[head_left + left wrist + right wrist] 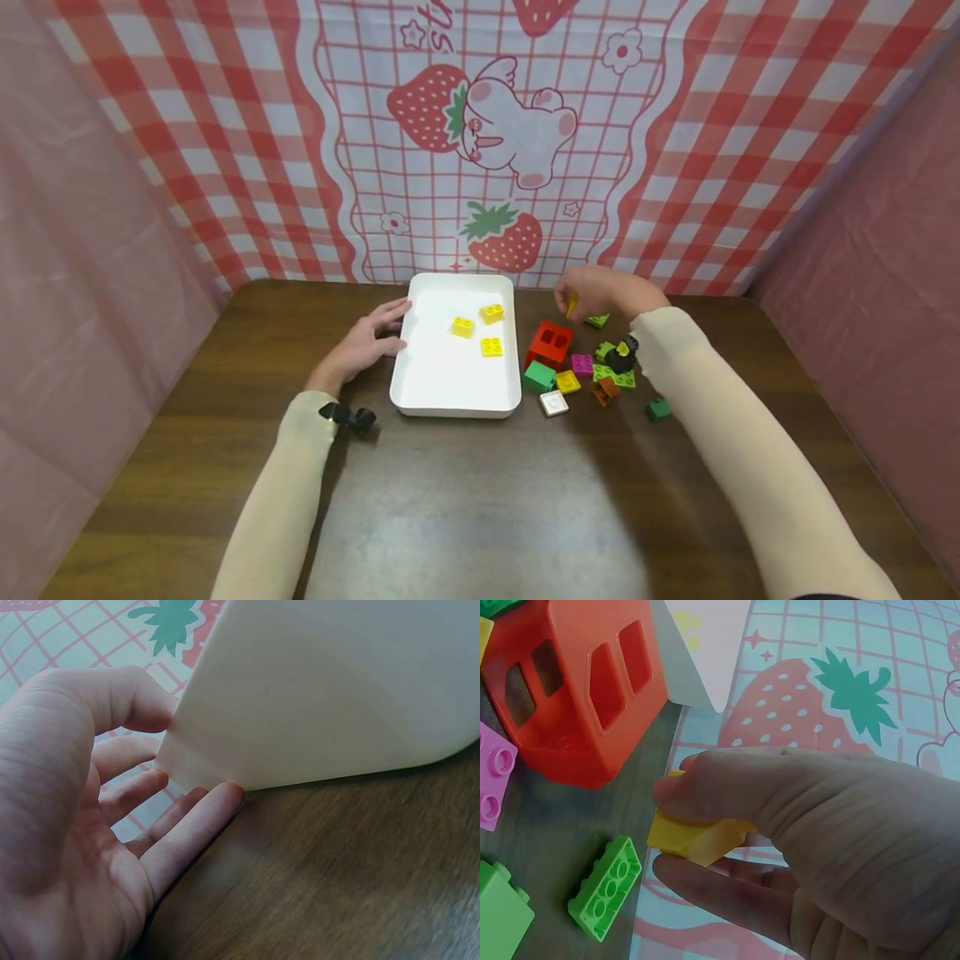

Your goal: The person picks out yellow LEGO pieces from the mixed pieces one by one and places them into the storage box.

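A white tray [450,387] stands mid-table with three yellow bricks inside, one of them [491,347] near its right wall. My left hand [367,340] lies along the tray's left side, its extended fingertips touching the outer wall, also seen in the left wrist view. Past the tray's right side, my right hand [596,290] pinches a yellow brick [686,834] between thumb and fingers. In the right wrist view a light green brick [606,889] lies below that hand, and a red block with window openings [607,690] is at upper left.
Right of the tray lie a green block [540,377], a flat yellow piece [567,382], a white piece [554,404], a magenta brick [582,365], a brown piece [605,391] and a dark green brick [658,408]. A checked strawberry cloth [487,167] hangs behind the table.
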The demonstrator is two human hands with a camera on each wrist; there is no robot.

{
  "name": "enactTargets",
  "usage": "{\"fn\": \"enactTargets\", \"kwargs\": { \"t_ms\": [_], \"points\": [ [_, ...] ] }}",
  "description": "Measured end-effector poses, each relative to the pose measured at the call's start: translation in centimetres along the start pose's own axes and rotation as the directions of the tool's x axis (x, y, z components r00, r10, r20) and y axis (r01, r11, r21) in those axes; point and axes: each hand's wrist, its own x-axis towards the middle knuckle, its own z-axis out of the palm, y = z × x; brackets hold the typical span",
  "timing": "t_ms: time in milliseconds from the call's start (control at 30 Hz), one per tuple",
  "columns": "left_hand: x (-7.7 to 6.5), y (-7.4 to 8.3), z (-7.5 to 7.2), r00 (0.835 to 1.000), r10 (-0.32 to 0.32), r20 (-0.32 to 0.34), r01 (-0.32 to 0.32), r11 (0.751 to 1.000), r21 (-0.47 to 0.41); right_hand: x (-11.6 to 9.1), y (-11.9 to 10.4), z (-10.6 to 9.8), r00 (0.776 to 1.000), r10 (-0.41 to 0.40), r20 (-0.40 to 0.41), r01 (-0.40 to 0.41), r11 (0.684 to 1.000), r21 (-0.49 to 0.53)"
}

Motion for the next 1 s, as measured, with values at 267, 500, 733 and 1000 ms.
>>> {"fn": "enactTargets", "kwargs": {
  "t_ms": [267, 500, 733, 1000],
  "points": [
    [-0.1, 0.1, -0.1, 1.0, 0.001, -0.002, -0.001, 1.0, 0.003, 0.5, -0.7, 0.0, 1.0, 0.011, -0.012, -0.011, 1.0, 0.022],
    [0.0, -0.2, -0.2, 1.0, -0.004, -0.006, 0.004, 1.0, 0.008, 1.0, -1.9, -0.1, 1.0, -0.02, -0.006, 0.02, 1.0, -0.002],
    [-0.1, -0.1, -0.2, 1.0, -0.019, -0.006, 0.019, 1.0, 0.004, 1.7, -3.3, -0.2, 0.997, -0.071, -0.016, 0.071, 0.997, -0.033],
    [-0.1, -0.1, -0.1, 1.0, -0.017, -0.004, 0.017, 1.0, 0.006, 2.5, -5.0, 0.0, 0.996, -0.09, -0.03, 0.088, 0.995, -0.042]
  ]
}}
